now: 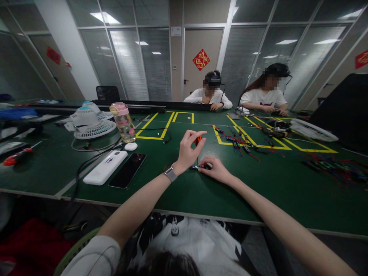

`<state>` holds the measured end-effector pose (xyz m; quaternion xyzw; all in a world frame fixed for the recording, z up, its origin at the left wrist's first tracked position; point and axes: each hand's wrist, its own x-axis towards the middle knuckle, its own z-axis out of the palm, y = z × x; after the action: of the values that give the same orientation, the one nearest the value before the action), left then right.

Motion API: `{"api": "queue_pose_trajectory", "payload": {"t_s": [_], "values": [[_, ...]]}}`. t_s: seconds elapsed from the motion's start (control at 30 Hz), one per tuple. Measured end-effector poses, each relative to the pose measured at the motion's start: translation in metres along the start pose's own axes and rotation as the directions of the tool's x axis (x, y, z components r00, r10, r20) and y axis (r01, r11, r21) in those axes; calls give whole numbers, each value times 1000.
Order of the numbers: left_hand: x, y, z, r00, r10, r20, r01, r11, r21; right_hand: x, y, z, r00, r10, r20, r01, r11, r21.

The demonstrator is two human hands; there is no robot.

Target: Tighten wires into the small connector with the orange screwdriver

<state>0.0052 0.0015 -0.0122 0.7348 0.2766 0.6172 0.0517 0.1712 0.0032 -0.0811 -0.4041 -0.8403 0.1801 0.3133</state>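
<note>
Two hands at work — left hand (pixel 189 147) pinching upright screwdriver (pixel 197 151), tip down, right hand (pixel 215 168) gripping small part (pixel 201 167)

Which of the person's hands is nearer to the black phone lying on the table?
Left. The left hand, gripping a small screwdriver, is just right of the black phone. The right hand, pressing a small part onto the table, is farther right.
</note>
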Motion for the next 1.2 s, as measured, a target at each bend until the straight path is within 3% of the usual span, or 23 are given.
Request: {"api": "queue_pose_trajectory", "payload": {"t_s": [0.13,0.3,0.4,0.6,0.87,1.07,1.2], "values": [[-2,-1,1,999,-24,38,27,996,-84,0,-2,-1,1000,5,0,-5,1000,2],[1,-2,2,999,-13,-38,15,999,35,0,-4,-1,1000,10,3,-10,1000,2],[2,-2,1,999,-29,-23,30,998,51,0,-4,-1,1000,7,3,-7,1000,7],[1,-4,1,995,-90,48,94,991,-90,0,-4,-1,1000,1,4,-1,1000,10],[2,-1,1,998,-8,-69,11,999,48,0,-3,-1,1000,4,-1,-4,1000,17],[-1,-3,2,997,-71,33,75,988,-134,1,-2,0,1000,0,-2,0,1000,14],[-1,-5,3,996,-89,15,91,984,-155,0,-1,0,1000,1,-3,-1,1000,13]]}}
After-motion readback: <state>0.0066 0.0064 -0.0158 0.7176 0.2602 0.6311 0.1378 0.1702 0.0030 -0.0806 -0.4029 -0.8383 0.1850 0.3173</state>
